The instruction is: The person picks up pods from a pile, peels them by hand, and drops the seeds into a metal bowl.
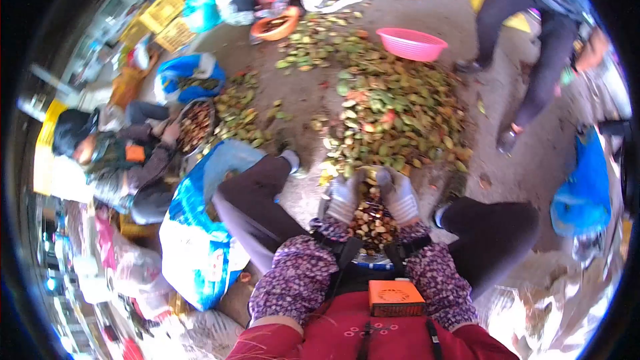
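Note:
Both of my hands wear pale gloves with darker fingertips, close together over a container of small brown and cream pieces (373, 223) between my legs. My left hand (345, 197) is at the container's left side, its fingers curled inward. Across from it, my right hand (399, 197) curls in from the right. What the fingers hold, if anything, is too small to make out. Just beyond the hands spreads a large pile of green and brown pods (400, 107) on the ground.
A pink basket (412, 45) stands behind the pile. At the left, a seated person (127, 160) works at a bowl of brown pieces (197, 125). A blue and white bag (200, 233) is beside my left leg. Another person (533, 40) stands at the upper right.

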